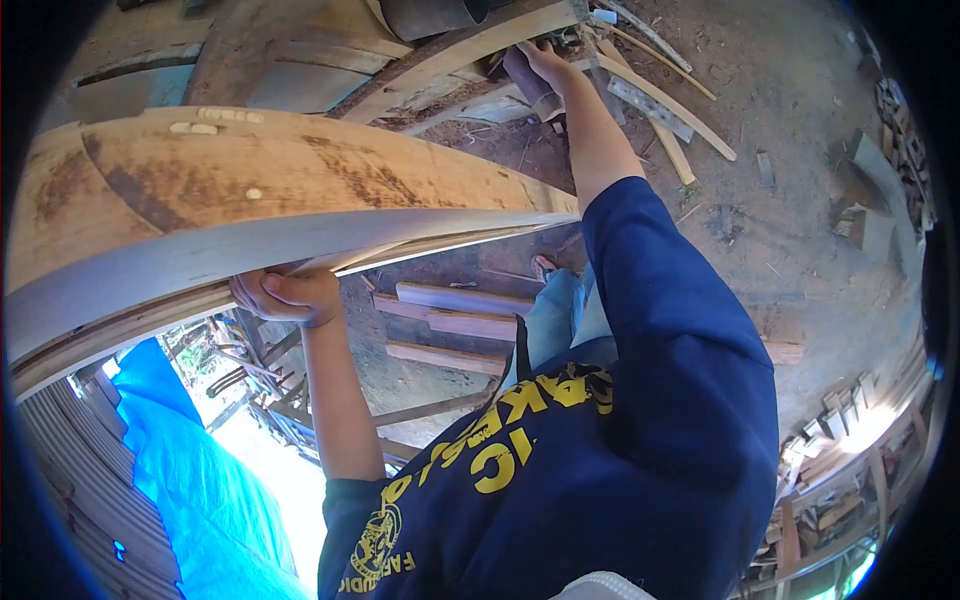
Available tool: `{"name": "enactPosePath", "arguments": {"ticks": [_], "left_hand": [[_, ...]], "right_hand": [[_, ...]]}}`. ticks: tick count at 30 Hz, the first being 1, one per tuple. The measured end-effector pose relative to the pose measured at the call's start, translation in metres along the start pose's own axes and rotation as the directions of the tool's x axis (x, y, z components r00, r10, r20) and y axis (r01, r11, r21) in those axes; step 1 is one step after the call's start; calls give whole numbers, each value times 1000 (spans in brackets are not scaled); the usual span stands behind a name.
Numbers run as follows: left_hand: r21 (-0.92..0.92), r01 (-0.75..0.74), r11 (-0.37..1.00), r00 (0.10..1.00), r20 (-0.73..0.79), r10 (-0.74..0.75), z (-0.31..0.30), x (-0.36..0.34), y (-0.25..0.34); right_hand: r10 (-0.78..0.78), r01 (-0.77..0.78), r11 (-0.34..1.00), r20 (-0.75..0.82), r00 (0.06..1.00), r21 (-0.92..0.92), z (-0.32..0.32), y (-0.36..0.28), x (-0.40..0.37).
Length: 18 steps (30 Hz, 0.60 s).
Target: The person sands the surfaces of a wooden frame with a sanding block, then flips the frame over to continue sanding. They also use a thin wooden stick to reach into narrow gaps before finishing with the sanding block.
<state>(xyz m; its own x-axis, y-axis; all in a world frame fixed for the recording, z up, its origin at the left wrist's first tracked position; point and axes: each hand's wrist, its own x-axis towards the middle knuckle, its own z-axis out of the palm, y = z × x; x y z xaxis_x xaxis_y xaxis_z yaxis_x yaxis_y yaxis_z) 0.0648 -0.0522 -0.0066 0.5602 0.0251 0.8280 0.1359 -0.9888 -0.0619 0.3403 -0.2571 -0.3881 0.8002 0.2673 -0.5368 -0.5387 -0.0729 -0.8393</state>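
A large curved wooden beam (300, 170) with dark stains and light plugs spans the left and middle of the view. My left hand (285, 295) is closed at the beam's lower edge, with fingers curled and part of them hidden against the wood. Farther up, my right hand (543, 62) is at the end of a second pale beam (450, 55), beside a dark rounded object (530, 88). Its fingers are bent around something dark that I cannot make out.
Loose boards (465, 298) lie on the dirt floor beyond my left forearm. Wood strips (670, 105) are scattered right of my right hand. A blue tarp (190, 450) and corrugated sheeting (90, 480) stand at lower left. Wood scraps (835, 415) are piled at the right edge.
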Motion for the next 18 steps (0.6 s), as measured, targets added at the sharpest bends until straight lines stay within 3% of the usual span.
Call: {"name": "enactPosePath", "arguments": {"ticks": [4,7,14,16,18], "left_hand": [[-2,-16,1000,999,-40,16,2,1,3],[-14,22,1000,999,36,-21,-2,-2,-4],[-22,-34,999,999,-31,34,1,3,2],[3,-54,999,998,-11,54,-1,2,-1],[6,-48,999,999,-23,48,2,2,-1]], "right_hand": [[-29,31,992,-22,999,119,0,6,9],[-84,93,988,-76,994,122,-1,2,2],[-115,115,993,-7,993,13,-14,-22,-17],[-187,189,976,-28,982,104,-12,-40,-42],[-214,213,976,10,977,44,-12,-40,-52]]}}
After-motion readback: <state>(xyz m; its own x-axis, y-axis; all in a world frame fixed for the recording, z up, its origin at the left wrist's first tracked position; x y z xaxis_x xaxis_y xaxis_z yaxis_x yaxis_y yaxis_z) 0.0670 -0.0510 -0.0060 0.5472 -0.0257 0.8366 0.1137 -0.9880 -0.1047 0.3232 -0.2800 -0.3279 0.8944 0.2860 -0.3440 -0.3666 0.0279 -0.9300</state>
